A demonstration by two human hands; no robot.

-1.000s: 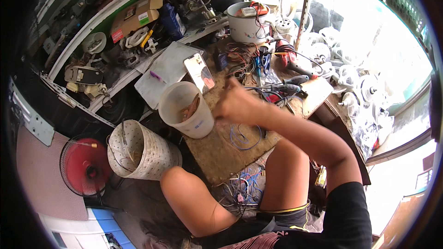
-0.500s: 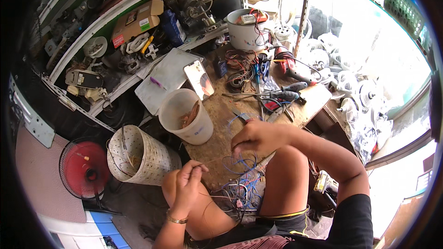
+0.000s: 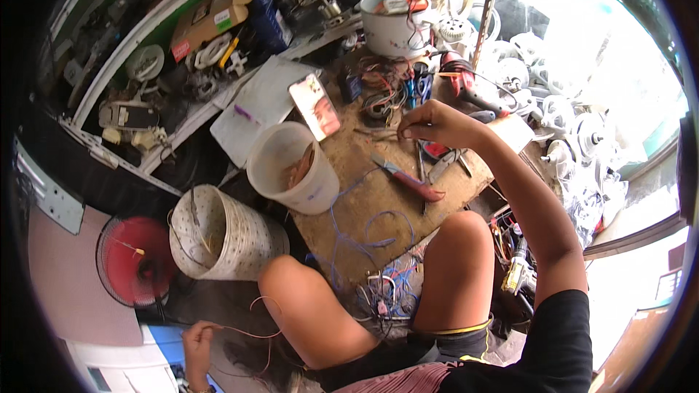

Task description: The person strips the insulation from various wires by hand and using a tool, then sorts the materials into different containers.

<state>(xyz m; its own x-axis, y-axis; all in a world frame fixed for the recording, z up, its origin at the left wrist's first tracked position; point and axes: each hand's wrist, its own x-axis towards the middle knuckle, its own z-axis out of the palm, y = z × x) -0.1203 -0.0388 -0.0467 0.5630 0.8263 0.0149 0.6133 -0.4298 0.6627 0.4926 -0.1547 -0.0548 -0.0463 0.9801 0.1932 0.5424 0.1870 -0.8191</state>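
My left hand (image 3: 196, 346) is out at the lower left, fingers pinched on a thin copper-coloured wire (image 3: 251, 333) that curls toward my left knee. Over the far part of the wooden table (image 3: 320, 240), my right hand (image 3: 444, 125) has its fingers pressed together; whatever they hold, if anything, is hidden. Below that hand lies a red-handled knife (image 3: 416, 182), its blade pointing to the upper left. Loose blue wire (image 3: 386, 241) loops across the near part of the table. Between my knees sits a tangle of coloured wires (image 3: 386, 295).
A translucent bucket (image 3: 273, 193) with copper-coloured pieces stands on the table beside a lit phone (image 3: 315, 109). A spotted white bucket (image 3: 251, 240) and a red fan (image 3: 135, 262) are at the left. Behind are a red power tool (image 3: 462, 76) and a white pot (image 3: 393, 36).
My left hand has swung down and left, drawing the wire away from the table. My right hand has moved up and away from the blue wire, uncovering the knife.
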